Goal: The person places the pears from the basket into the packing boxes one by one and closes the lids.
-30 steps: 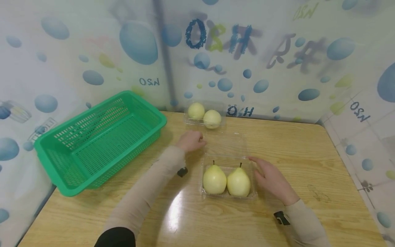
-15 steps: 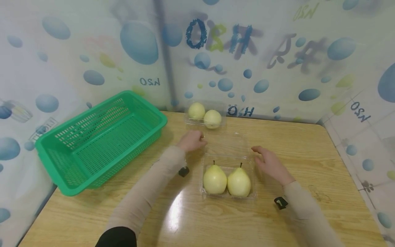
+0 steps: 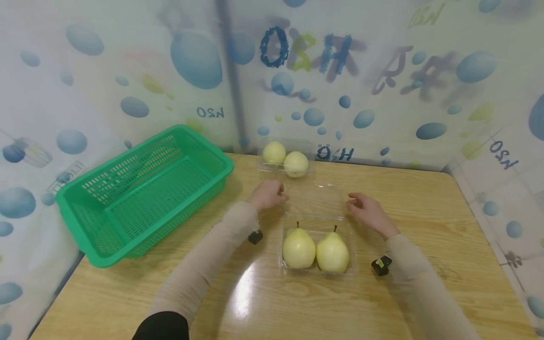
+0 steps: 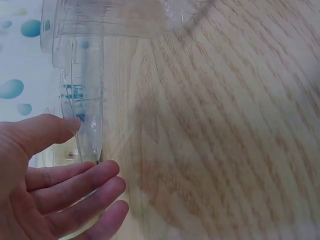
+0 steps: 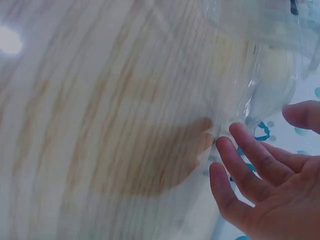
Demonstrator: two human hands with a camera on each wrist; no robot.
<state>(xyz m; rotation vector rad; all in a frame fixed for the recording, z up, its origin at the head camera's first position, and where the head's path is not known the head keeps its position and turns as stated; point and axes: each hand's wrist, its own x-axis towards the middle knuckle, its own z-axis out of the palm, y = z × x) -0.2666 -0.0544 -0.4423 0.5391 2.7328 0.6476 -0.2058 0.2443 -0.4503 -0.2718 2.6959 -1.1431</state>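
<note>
Two yellow-green pears (image 3: 299,249) with dark stems sit side by side in the base of a clear plastic clamshell box (image 3: 318,271). Its transparent lid (image 3: 314,200) is folded back, away from the person. At the lid's left side is my left hand (image 3: 267,194); in the left wrist view the thumb tip overlaps the plastic edge (image 4: 90,95), with the fingers loosely extended and a gap between thumb and fingers. My right hand (image 3: 370,213) is by the lid's right side, fingers (image 5: 250,170) spread and relaxed. Whether its fingertips touch the plastic is hard to tell.
A second clear box (image 3: 312,163) with two pears (image 3: 296,164) stands at the back of the table, against the patterned wall covering. To the left is a green perforated basket (image 3: 165,208). The wooden table (image 3: 331,311) extends in front and to the right.
My right hand has moved away from the person, from beside the box base to beside the lid. The left hand stays at the lid's left side. The head view has shifted slightly.
</note>
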